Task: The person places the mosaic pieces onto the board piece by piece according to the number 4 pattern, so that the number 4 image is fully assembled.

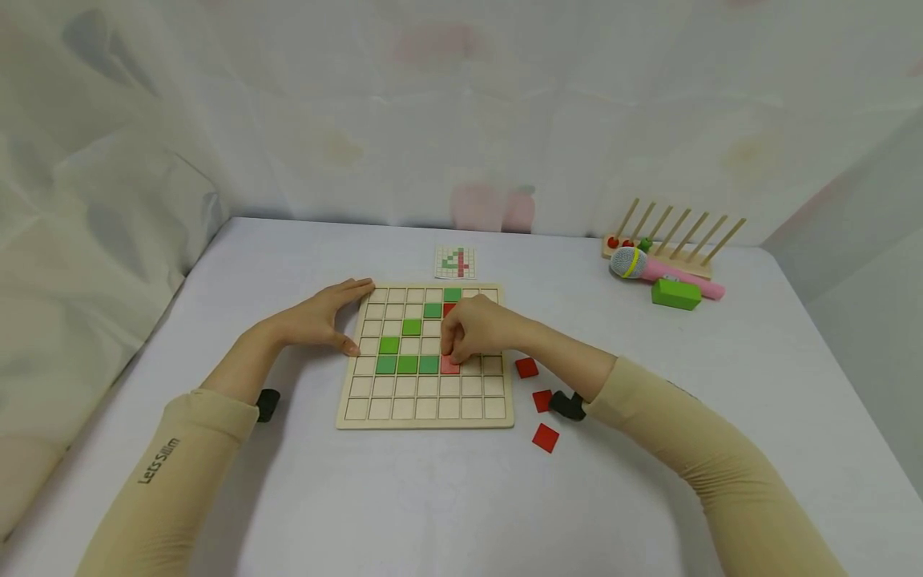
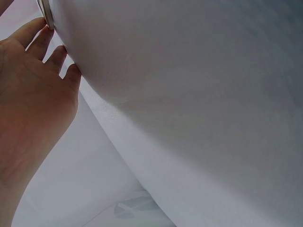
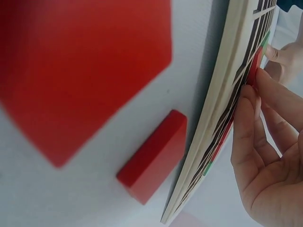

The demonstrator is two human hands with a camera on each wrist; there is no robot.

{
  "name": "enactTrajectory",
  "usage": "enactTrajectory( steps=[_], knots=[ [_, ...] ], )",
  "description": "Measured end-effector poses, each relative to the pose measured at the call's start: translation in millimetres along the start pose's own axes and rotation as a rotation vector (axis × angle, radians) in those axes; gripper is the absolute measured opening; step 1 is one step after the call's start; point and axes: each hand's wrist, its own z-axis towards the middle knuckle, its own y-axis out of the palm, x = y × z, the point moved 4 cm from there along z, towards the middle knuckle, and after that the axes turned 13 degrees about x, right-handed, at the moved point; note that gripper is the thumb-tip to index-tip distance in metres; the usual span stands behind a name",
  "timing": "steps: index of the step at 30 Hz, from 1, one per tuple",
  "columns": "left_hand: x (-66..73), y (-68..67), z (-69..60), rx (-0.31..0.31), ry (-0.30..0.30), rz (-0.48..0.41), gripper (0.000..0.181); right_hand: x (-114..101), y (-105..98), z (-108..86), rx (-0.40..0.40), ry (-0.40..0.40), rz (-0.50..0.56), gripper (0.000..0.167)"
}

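A wooden grid board (image 1: 425,409) lies on the white table. Green tiles (image 1: 407,365) form a diagonal and part of a row in its cells. My right hand (image 1: 479,327) is over the board, its thumb and fingertips holding a red tile (image 3: 255,66) at a cell beside the green row. Another red tile (image 1: 450,309) shows near the top, partly covered by that hand. With fingers spread, my left hand (image 1: 317,316) touches the board's left edge; in the left wrist view its fingertips meet the board's side (image 2: 46,13).
Three loose red tiles (image 1: 546,437) lie right of the board, near the right wrist. Behind the board is a small pattern card (image 1: 455,262). At the back right stand a pegged wooden rack (image 1: 685,260), a pink microphone (image 1: 667,272) and a green block (image 1: 675,294).
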Motion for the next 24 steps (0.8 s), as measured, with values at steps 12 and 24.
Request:
enactTrajectory(
  steps=[12, 24],
  knots=[
    [-2.2, 1.0, -0.4, 0.004, -0.005, -0.004, 0.116, 6.3, -24.2, -7.8, 0.008, -0.028, -0.014, 0.006],
    [-1.7, 0.7, -0.2, 0.0, -0.008, -0.006, 0.116, 53.7, -46.7, -34.8, -0.062, 0.019, 0.034, 0.015]
  ],
)
